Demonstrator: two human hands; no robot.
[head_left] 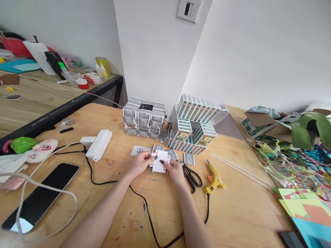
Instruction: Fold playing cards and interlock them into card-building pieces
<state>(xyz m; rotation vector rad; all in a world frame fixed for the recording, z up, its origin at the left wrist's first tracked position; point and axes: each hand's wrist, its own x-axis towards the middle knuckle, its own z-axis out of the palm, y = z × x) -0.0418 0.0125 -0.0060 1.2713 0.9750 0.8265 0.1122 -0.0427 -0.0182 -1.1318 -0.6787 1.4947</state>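
Observation:
Two playing cards (pixel 159 165), an ace and a two with red pips, overlap between my hands above the table. My left hand (pixel 142 162) pinches them at the left edge, thumb on the face. From the right, my right hand (pixel 176 171) grips the same pair, its thumb also on the face. Just behind lie loose cards, one face up (pixel 139 150) and a face-down card (pixel 189 158). Black-handled scissors (pixel 191 177) rest beside my right hand, blades partly hidden. Farther back stands a boxy structure of folded playing cards (pixel 144 119) with a square opening on top.
Stacked card boxes (pixel 198 110) stand behind on the right. A yellow glue gun (pixel 214 179), its cord looping under my arms, and clear glue sticks (pixel 240 170) lie right. At left are a white power strip (pixel 99 144) and a phone (pixel 42 196). Coloured craft scraps (pixel 297 162) crowd the far right.

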